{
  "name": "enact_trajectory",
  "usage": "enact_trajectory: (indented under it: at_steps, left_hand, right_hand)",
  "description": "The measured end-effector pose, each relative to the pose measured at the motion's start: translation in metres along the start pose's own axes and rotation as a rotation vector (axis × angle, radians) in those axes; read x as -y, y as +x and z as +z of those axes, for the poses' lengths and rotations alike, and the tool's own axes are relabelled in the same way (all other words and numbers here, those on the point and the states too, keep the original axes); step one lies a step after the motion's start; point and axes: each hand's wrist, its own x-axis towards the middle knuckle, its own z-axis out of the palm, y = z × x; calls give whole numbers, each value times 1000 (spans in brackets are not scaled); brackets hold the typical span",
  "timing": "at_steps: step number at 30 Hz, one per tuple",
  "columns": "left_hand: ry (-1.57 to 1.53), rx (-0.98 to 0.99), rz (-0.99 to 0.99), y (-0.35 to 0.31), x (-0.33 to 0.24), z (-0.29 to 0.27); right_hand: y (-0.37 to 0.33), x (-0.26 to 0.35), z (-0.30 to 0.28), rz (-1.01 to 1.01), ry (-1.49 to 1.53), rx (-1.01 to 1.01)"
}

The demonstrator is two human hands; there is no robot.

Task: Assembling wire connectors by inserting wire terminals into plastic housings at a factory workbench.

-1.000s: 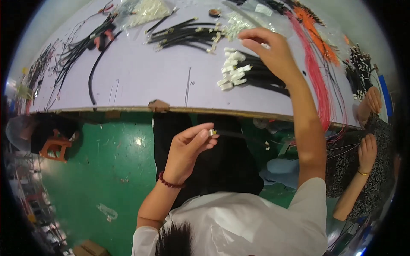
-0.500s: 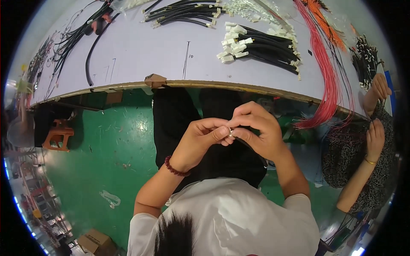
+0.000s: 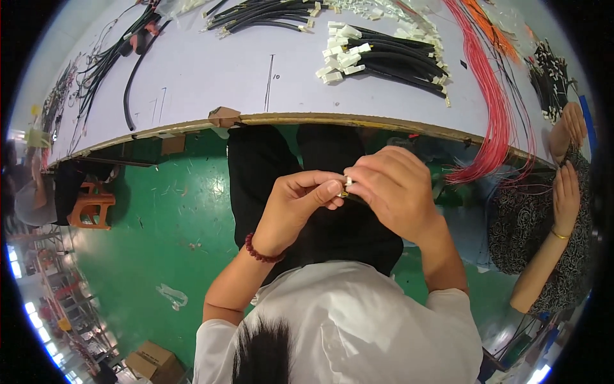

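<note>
In front of my lap, above the dark trousers, my two hands meet at the fingertips. My right hand (image 3: 398,192) is closed in a pinch on a small white plastic connector (image 3: 348,181). Thumb and fingers of my left hand (image 3: 299,200) press together just beside it. Small yellowish wire ends (image 3: 344,194) show below the connector, at my left thumb tip. What my left fingers grip is mostly hidden. A dark cable seems to run under my right hand, hard to make out against the trousers.
On the white table (image 3: 204,89) lie black sleeved cables with white connectors (image 3: 384,61), another black cable bundle (image 3: 268,18), red wires (image 3: 489,96), orange wires (image 3: 489,29) and red-handled pliers (image 3: 151,29). A co-worker's arm (image 3: 543,262) is at the right. An orange stool (image 3: 93,208) stands left.
My right hand has turned, its fingers now curled closer together at the white connector, which shows more plainly. My left hand keeps its pinch. The whole view has shifted slightly.
</note>
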Motion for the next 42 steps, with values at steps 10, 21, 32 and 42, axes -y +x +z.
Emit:
enact_trajectory:
  at_steps: [10, 21, 32, 42]
  left_hand:
    - [-177, -116, 52, 0, 5, 3]
    - [-95, -94, 62, -7, 0, 6]
    - [-39, -115, 86, -6, 2, 16]
    - [-22, 9, 83, 8, -19, 11]
  right_hand:
    - [-16, 13, 21, 110, 87, -178]
    - [-17, 13, 15, 10, 43, -158]
    - [-22, 6, 18, 36, 124, -149]
    - [-4, -8, -13, 167, 154, -49]
